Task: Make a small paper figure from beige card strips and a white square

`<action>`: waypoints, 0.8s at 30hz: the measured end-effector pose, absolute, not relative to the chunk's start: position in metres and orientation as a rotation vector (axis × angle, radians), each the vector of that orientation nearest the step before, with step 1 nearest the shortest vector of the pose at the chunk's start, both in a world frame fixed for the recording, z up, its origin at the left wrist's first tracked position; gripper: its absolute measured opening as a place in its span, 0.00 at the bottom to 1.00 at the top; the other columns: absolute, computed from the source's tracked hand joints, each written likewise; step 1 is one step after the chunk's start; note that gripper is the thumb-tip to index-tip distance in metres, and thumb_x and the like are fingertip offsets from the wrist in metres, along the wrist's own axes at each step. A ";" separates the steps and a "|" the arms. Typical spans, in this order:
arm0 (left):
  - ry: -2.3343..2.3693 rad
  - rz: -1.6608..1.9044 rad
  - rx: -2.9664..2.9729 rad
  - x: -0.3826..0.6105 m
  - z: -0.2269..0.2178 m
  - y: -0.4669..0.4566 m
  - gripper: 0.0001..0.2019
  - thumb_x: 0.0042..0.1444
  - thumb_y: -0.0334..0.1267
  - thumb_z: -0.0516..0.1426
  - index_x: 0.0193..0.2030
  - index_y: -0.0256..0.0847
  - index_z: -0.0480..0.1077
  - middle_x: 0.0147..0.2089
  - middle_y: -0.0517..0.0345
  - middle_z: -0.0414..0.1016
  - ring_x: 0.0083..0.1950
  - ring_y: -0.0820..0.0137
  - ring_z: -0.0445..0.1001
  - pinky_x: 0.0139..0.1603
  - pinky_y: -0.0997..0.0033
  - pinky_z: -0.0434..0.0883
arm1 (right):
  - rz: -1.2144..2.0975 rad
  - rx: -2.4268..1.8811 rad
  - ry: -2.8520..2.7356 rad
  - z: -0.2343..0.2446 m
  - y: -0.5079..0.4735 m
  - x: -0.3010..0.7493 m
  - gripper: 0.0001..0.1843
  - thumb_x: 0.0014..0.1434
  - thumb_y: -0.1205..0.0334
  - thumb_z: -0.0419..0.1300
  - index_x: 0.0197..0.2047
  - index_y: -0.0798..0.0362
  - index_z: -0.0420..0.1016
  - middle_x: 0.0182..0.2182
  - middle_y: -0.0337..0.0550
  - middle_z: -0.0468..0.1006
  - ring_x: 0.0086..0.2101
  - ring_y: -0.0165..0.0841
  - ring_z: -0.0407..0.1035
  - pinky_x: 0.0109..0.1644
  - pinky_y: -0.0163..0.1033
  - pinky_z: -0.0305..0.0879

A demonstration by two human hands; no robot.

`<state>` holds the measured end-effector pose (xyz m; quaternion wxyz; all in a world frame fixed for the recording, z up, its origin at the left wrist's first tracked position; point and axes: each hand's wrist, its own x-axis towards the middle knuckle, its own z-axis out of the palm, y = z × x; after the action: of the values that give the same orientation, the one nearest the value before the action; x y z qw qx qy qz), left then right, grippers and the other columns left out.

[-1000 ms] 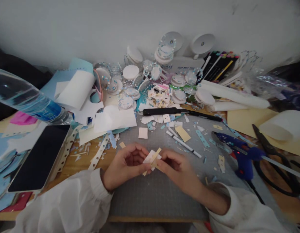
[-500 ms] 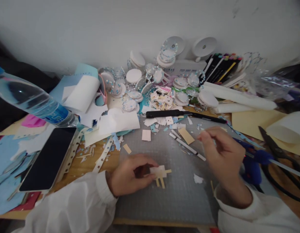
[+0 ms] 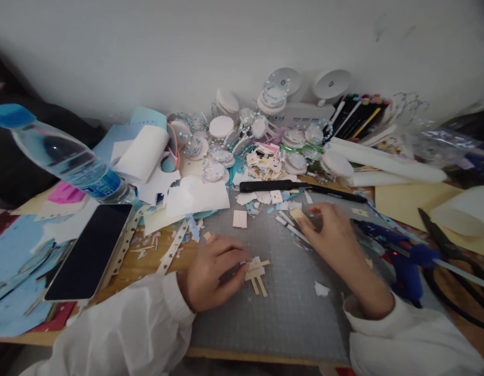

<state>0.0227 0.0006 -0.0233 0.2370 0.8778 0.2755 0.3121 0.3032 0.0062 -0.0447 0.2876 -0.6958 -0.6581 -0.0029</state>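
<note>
Fingers, left hand [image 3: 212,274]: slightly parted at paper figure [image 3: 257,273] | right hand [image 3: 338,235]: parted, part-covering yellow card [image 3: 298,214] | both grips: unclear | mat [image 3: 265,331]: reaches front edge, lower centre | scissors [image 3: 441,237]: cropped, right edge

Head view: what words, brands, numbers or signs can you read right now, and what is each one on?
"PU", only partly legible, the remainder blurred: blue label on the water bottle.
Dark lettering, too small and blurred to read: pale box by the wall.
No readable text: phone, its screen dark.
</note>
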 end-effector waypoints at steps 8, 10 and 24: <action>0.733 0.910 2.372 0.024 -0.022 -0.003 0.09 0.56 0.28 0.55 0.43 0.40 0.71 0.40 0.51 0.76 0.42 0.65 0.73 0.42 0.63 0.65 | 0.175 -1.818 -1.686 -0.041 0.008 0.298 0.07 0.55 0.61 0.56 0.37 0.53 0.68 0.31 0.44 0.73 0.30 0.36 0.68 0.38 0.45 0.64; 0.759 0.943 2.304 0.025 -0.019 -0.003 0.09 0.57 0.28 0.54 0.42 0.40 0.71 0.40 0.51 0.75 0.42 0.65 0.73 0.43 0.64 0.67 | 0.205 -1.760 -1.615 -0.035 0.006 0.293 0.07 0.56 0.60 0.56 0.38 0.53 0.68 0.30 0.42 0.73 0.31 0.35 0.68 0.38 0.44 0.65; 0.797 0.837 1.675 0.029 -0.015 -0.002 0.09 0.59 0.40 0.57 0.34 0.36 0.72 0.29 0.55 0.72 0.30 0.72 0.68 0.31 0.73 0.66 | 1.397 -1.274 -1.344 -0.015 -0.038 0.223 0.11 0.57 0.52 0.60 0.32 0.50 0.67 0.25 0.35 0.70 0.26 0.28 0.66 0.28 0.32 0.65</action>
<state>0.0289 -0.0025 -0.0152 0.5255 0.7002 0.3333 0.3500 0.2230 -0.0379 -0.0146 0.3996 -0.5035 -0.5310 0.5521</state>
